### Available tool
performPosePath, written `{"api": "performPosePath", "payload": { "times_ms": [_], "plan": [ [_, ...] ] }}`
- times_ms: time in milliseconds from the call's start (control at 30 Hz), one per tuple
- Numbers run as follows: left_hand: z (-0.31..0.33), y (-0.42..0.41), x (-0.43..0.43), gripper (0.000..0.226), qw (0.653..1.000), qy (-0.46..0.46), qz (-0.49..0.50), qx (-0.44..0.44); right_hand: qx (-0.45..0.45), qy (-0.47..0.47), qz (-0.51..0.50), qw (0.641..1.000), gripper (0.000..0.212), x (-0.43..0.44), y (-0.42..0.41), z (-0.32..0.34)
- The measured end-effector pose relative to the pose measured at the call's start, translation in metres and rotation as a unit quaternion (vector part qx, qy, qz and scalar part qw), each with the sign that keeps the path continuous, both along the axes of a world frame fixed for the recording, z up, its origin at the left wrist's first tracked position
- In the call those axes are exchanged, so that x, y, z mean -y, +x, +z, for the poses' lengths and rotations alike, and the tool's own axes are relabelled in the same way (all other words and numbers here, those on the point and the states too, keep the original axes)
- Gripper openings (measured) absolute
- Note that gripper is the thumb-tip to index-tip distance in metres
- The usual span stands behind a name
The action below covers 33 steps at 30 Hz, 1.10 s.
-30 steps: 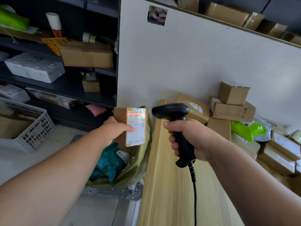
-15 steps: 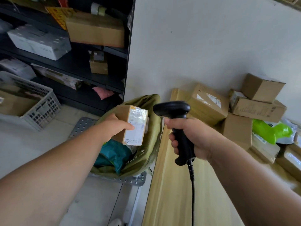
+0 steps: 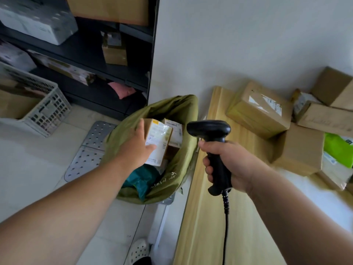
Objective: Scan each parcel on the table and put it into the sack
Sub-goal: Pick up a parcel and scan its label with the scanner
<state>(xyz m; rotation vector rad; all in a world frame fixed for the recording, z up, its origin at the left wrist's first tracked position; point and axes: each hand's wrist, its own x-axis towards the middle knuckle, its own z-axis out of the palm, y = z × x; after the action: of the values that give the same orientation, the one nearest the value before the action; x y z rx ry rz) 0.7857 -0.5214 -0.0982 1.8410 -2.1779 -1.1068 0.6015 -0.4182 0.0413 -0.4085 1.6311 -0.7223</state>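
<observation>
With the left grip (image 3: 137,150) clasping the small parcel (image 3: 159,139) at the mouth of the sack (image 3: 172,180), lower it fully inside before letting go, and hold the scanner (image 3: 209,128), clenched in the right grip (image 3: 231,165), clear above the counter (image 3: 200,236)

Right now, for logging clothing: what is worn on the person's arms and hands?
Nothing shows. The left hand and right hand are ungloved, with no ring or watch visible. The left forearm and right forearm are bare, with no sleeve in view.
</observation>
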Motion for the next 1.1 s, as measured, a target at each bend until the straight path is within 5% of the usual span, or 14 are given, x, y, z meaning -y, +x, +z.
{"api": "performPosePath", "payload": {
  "times_ms": [133, 433, 667, 800, 1100],
  "plan": [
    [-0.017, -0.012, 0.007, 0.084, 0.997, -0.02, -0.063, 0.041, -0.003, 0.004, -0.005, 1.0, 0.022, 0.005, -0.002, -0.011],
    [-0.047, -0.016, 0.029, 0.078, 0.995, 0.087, 0.035, -0.019, -0.015, 0.008, 0.004, 1.0, 0.022, 0.007, 0.0, -0.038],
    [-0.025, 0.011, 0.014, 0.067, 0.997, -0.068, 0.034, 0.021, -0.017, -0.04, 0.018, 0.999, 0.018, 0.008, 0.014, -0.037],
    [-0.03, 0.041, 0.003, 0.042, 0.985, -0.124, 0.068, 0.097, 0.013, -0.059, 0.022, 0.998, 0.014, 0.007, 0.029, -0.048],
    [-0.079, 0.062, 0.025, 0.049, 0.985, -0.121, 0.015, 0.125, -0.067, -0.063, -0.005, 0.996, 0.016, 0.017, 0.068, -0.106]
  ]
}}
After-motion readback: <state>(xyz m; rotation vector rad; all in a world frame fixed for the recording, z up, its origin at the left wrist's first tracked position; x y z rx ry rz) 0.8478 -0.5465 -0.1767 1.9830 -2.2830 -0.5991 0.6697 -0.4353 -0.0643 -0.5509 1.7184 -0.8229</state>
